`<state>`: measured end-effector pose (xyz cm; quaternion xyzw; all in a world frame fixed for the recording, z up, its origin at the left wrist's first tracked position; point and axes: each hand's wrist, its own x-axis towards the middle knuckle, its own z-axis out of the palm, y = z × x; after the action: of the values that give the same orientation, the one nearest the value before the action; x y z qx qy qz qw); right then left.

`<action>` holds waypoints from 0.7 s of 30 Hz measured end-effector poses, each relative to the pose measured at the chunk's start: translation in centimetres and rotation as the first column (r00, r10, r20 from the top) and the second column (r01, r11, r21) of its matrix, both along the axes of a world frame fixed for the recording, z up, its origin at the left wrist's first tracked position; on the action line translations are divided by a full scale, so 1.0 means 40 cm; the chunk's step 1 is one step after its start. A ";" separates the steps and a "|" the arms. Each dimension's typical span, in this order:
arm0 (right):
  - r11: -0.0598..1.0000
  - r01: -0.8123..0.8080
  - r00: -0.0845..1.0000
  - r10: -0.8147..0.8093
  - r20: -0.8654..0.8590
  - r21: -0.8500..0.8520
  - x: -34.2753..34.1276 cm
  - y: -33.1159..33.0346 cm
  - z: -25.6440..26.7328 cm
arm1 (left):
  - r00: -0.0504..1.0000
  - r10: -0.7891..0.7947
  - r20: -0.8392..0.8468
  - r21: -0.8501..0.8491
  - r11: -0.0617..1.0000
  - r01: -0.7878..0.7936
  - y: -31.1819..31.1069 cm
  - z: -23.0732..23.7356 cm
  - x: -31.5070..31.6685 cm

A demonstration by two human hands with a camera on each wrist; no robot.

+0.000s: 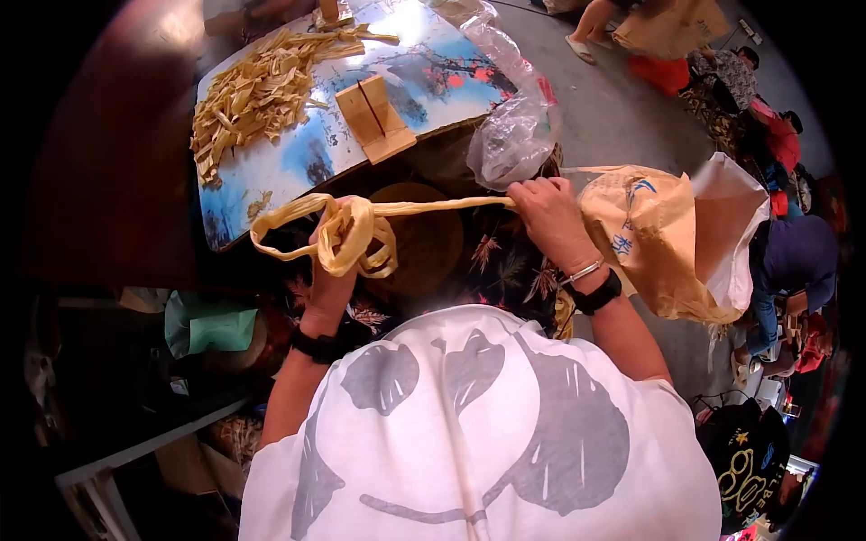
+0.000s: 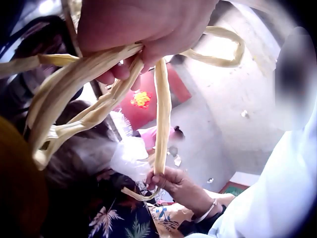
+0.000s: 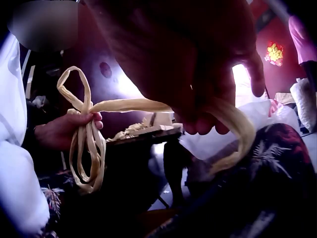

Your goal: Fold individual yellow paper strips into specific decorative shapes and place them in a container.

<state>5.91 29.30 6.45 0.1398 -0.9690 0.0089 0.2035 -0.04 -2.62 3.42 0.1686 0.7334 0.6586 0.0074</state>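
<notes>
A long pale-yellow cord, like twisted dry husk [image 1: 442, 206], stretches between my two hands. My left hand [image 1: 332, 287] pinches it where several loops gather. These loops [image 3: 88, 158] hang below the thumb in the right wrist view, and one more loop [image 3: 74, 84] stands above it. My right hand [image 1: 550, 221] grips the cord further along, to the right, and the stretch between the hands is nearly straight. Past the right fingers a short free end [image 3: 237, 134] curves downward. Part of my left hand is hidden behind the loops in the head view.
Ahead, a painted table [image 1: 316, 81] bears a heap of dry yellow strips [image 1: 257, 95] and a slotted wooden block [image 1: 374, 117]. Clear plastic [image 1: 514, 135] hangs off its right edge. A paper sack [image 1: 649, 230] stands by my right arm. Several people sit at the far right.
</notes>
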 end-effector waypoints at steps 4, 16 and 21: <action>0.972 0.152 0.974 -0.116 0.197 -0.179 0.051 0.038 -0.019 | 0.990 -0.024 0.138 0.068 0.998 0.015 0.059 -0.155 -0.040; 0.200 0.414 0.635 0.635 0.439 -0.888 0.029 -0.189 -0.106 | 0.816 -0.199 0.542 -0.088 0.953 0.291 0.117 -0.379 -0.065; 0.371 0.392 0.586 0.605 0.539 -0.842 -0.024 -0.250 -0.156 | 0.321 -0.723 0.612 0.654 0.691 0.307 0.137 -0.164 -0.009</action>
<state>4.95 19.31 0.22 0.0542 -0.7499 0.6229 -0.2161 -0.39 2.84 -3.15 0.0580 0.3735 0.7529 0.5387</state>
